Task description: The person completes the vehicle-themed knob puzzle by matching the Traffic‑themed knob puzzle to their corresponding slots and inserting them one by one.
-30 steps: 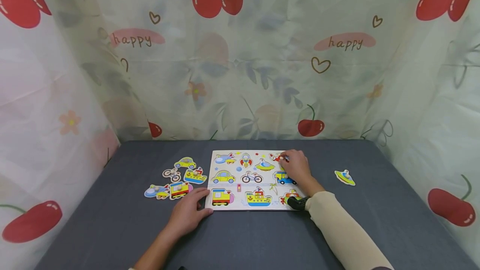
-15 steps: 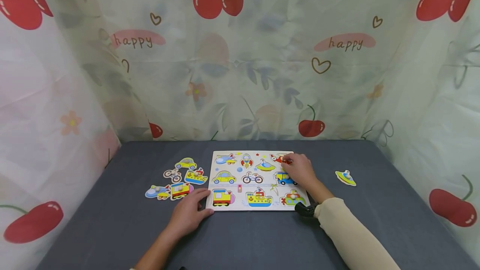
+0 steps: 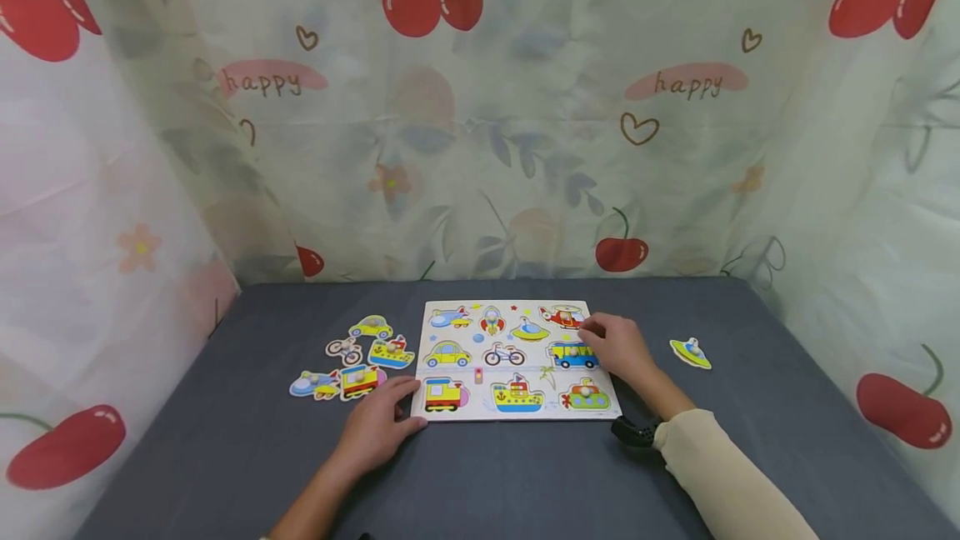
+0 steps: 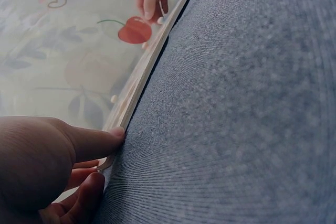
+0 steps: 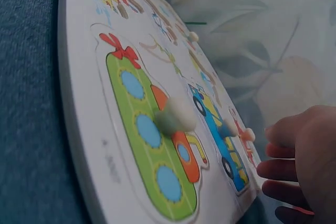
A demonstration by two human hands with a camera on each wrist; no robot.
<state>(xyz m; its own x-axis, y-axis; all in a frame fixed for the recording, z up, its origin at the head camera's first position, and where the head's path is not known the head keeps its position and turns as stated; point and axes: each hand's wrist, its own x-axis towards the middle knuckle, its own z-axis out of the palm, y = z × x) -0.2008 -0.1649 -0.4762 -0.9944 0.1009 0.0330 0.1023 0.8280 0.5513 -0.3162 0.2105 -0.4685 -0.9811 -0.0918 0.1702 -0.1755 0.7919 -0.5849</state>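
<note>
A white wooden puzzle board [image 3: 480,408] with pictures of vehicles lies on the dark table. My left hand [image 3: 378,423] grips its front left corner, thumb on the near edge and fingers at the side, as the left wrist view shows. Beside the right edge my right hand [image 3: 621,350] hovers with relaxed fingers and holds nothing. Knobbed helicopter [image 3: 561,317], bus [image 3: 572,354] and submarine [image 3: 585,395] pieces sit in their slots down the right side. A rocket piece [image 3: 492,321] sits in the top row. The right wrist view shows the submarine's knob [image 5: 177,116] up close.
Left of the board lie loose knobbed pieces: a car [image 3: 371,327], a bicycle [image 3: 344,350], a boat [image 3: 391,352], a plane [image 3: 315,385] and a train [image 3: 360,382]. A flying saucer piece [image 3: 691,353] lies to the right. A printed curtain [image 3: 480,148] stands behind the table.
My right hand has let go of the helicopter piece and drawn back toward the right and front, uncovering the helicopter, bus and submarine. The left hand has stayed at the corner.
</note>
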